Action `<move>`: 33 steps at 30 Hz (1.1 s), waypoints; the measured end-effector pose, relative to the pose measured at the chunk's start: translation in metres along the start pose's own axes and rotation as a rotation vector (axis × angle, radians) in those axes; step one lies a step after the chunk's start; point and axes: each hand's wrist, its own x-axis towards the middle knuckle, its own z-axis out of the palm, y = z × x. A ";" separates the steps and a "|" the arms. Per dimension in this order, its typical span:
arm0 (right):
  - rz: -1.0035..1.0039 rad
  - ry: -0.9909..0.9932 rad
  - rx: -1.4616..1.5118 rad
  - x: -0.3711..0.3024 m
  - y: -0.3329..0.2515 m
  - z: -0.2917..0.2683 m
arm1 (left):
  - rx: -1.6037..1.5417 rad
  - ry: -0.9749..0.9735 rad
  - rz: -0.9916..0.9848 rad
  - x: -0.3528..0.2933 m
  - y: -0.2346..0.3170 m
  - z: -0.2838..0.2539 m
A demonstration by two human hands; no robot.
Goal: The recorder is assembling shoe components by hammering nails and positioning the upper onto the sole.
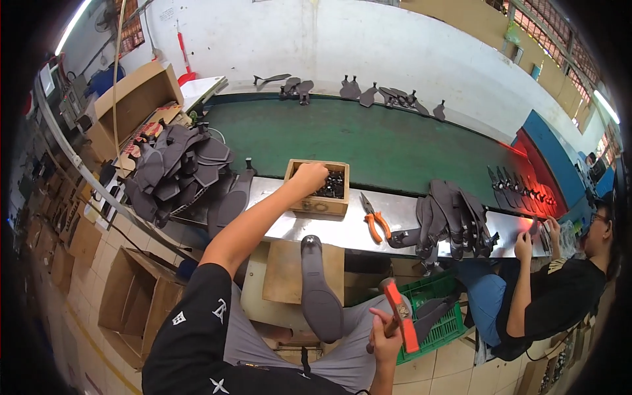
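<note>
My left hand [311, 178] reaches into a wooden box [316, 206] of small black parts [334, 187]. Its fingers are curled down, their tips out of sight, and I cannot make out what they pinch. In my right hand [385, 339] is a hammer [402, 317] with an orange-red head, raised over my right thigh. Between my hands, a dark grey shoe sole [321, 293] lies with one end on a tan board [279, 276] and the other by my lap. A black fitting shows at its far end. Orange-handled pliers [376, 224] rest right of the box.
A big pile of dark soles [172, 164] stands at the left, another stack [447, 214] at the right. Behind the metal ledge runs a green conveyor belt [342, 131] with soles along its far edge. A green crate [431, 329] and a co-worker [553, 289] are at my right.
</note>
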 end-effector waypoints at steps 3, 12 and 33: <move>-0.035 -0.004 0.001 0.009 -0.006 0.009 | -0.196 0.191 -0.040 -0.023 -0.008 -0.008; -0.273 -0.190 -0.033 0.040 -0.078 0.030 | -1.924 -0.047 -0.444 -0.180 0.147 -0.151; -0.218 -0.394 0.055 0.016 -0.108 0.093 | -1.137 0.438 -0.175 -0.270 0.181 -0.183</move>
